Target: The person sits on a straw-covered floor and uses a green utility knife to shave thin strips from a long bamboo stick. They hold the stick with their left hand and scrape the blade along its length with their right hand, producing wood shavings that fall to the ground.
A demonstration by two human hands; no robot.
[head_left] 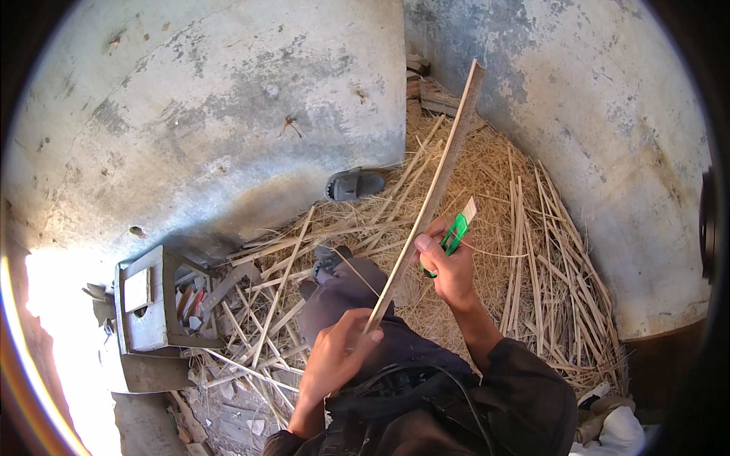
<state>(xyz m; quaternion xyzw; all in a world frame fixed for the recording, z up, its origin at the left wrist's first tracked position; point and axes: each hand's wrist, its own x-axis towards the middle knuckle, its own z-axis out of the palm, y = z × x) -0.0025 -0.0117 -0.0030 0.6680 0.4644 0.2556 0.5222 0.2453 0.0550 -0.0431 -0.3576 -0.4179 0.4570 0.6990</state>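
A long, narrow wooden strip, probably split bamboo, rises at a slant from my lap toward the far right. My left hand is closed round its near end. Farther up, my right hand grips what looks like a green utility knife, its pale, flat, angled tip pointing up and away. The right thumb and fingers also lie against the strip's edge. Where the knife's lower part meets the strip is covered by the fingers. A thin curl of shaving hangs beside the right hand.
Straw-like shavings and a pile of thin strips cover the floor at right. A grey wooden box stands at left, among scattered sticks. A dark sandal lies near the stained wall. Cloth lies at the lower right.
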